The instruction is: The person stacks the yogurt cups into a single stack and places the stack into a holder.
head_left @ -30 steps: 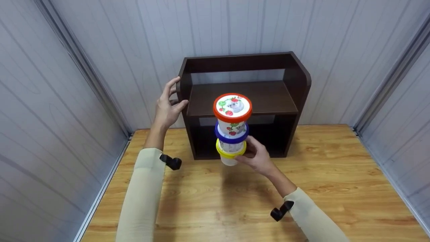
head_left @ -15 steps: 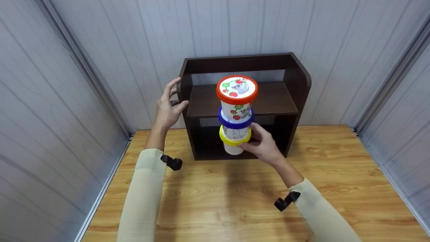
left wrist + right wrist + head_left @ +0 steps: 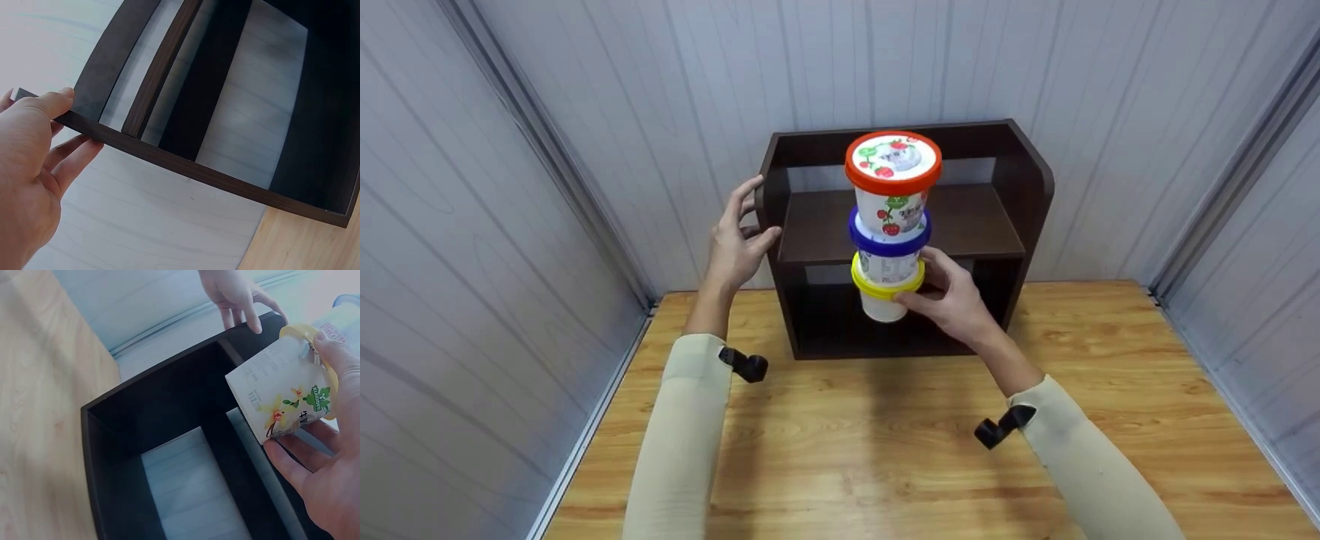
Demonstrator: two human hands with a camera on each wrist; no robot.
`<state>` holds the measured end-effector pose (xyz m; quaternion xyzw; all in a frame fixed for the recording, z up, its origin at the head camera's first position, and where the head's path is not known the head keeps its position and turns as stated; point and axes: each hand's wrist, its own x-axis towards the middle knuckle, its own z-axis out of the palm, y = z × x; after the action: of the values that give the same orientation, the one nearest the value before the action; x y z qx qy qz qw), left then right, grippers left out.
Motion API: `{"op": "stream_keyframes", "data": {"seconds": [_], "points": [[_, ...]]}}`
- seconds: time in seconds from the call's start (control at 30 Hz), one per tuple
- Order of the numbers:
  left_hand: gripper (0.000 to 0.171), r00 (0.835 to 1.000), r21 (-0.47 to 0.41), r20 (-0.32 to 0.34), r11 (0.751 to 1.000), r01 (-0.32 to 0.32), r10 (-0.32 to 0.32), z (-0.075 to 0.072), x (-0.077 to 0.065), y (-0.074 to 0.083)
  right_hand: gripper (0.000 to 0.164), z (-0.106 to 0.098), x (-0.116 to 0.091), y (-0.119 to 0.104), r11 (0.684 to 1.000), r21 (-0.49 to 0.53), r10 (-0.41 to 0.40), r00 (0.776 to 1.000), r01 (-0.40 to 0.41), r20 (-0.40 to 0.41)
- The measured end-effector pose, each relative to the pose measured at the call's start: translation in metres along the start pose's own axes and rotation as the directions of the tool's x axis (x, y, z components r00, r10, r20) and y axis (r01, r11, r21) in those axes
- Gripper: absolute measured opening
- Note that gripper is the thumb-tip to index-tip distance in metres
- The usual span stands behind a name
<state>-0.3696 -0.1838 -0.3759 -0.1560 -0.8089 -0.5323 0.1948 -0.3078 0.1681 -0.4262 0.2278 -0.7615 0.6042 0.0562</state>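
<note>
Three white tubs are stacked upright: one with a red lid (image 3: 894,161) on top, one with a blue lid (image 3: 889,238) in the middle, and one with a yellow lid (image 3: 886,286) at the bottom. My right hand (image 3: 956,300) grips the bottom tub (image 3: 287,391), thumb at its yellow lid and fingers behind its wall. The stack is held up in front of a dark brown two-tier shelf (image 3: 900,217), overlapping it in the head view. My left hand (image 3: 735,244) pinches the left side panel (image 3: 157,151) of that shelf between thumb and fingers.
The shelf stands on a wood-grain tabletop (image 3: 840,450) near the back wall (image 3: 840,60). Pale panelled walls also rise at the left and right. The shelf has an upper board, a lower compartment (image 3: 163,394) and a raised back rail.
My right hand has raised the tub stack and carried it a little to the right; the red lid now overlaps the shelf's back rail. My left hand keeps its hold on the side panel.
</note>
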Motion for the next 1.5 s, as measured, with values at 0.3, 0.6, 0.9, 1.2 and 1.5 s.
{"op": "stream_keyframes", "data": {"seconds": [0.3, 0.6, 0.9, 1.2, 1.5], "points": [[0.077, 1.0, -0.027, -0.005, 1.0, -0.002, 0.002, 0.001, 0.0, -0.001, 0.07, -0.008, 0.018, -0.013, 0.998, 0.029, -0.055, 0.998, 0.056, -0.042], [0.076, 1.0, -0.009, -0.013, 1.0, -0.015, 0.015, 0.002, 0.0, 0.0, 0.069, -0.015, 0.034, -0.025, 0.996, 0.07, -0.052, 0.997, 0.056, -0.053], [0.076, 1.0, -0.004, -0.011, 1.0, -0.014, 0.014, 0.003, -0.001, 0.002, 0.068, -0.019, 0.051, -0.029, 0.998, 0.051, -0.032, 0.997, 0.036, -0.071], [0.076, 1.0, 0.007, 0.0, 1.0, -0.019, 0.019, 0.003, -0.002, 0.003, 0.068, -0.023, 0.059, -0.024, 0.995, 0.092, -0.024, 0.996, 0.032, -0.089], [0.077, 1.0, 0.001, -0.005, 1.0, -0.015, 0.015, 0.004, 0.0, 0.002, 0.066, -0.026, 0.067, -0.02, 0.999, 0.033, 0.014, 0.994, -0.01, -0.11]]}}
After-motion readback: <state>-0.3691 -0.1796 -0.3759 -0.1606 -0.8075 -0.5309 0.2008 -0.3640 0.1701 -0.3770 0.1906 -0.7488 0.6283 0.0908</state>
